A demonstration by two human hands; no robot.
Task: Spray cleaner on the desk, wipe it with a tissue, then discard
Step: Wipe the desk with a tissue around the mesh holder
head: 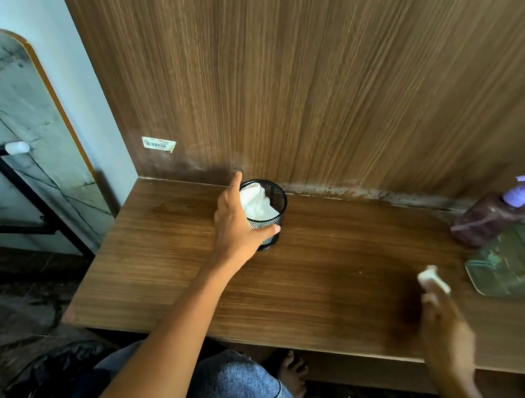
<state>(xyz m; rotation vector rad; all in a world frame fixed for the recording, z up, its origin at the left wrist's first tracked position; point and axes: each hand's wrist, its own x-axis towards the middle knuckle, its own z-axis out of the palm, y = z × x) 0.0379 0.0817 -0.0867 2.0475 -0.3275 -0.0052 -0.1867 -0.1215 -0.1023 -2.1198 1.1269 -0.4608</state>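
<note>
1. Brown wood-grain laminate desk, its long axis running left to right.
2. Blurred dark spray bottle with a lilac trigger head, nozzle pointing right, at the desk's right rear.
3. Left hand grips a round black wire-mesh cup holding crumpled white tissue.
4. Right hand, blurred, pinches a small white tissue wad.

The brown wood-grain desk top looks like laminate, smooth with a dull sheen and a darker patch near the front edge. Same streaky laminate on the tall brown back panel, with a small paper barcode sticker stuck on it. The little round black cup is matt wire mesh, stuffed with soft crumpled white tissue. The purple-capped spray bottle looks like see-through plastic, the flat green packet glossy plastic.
</note>
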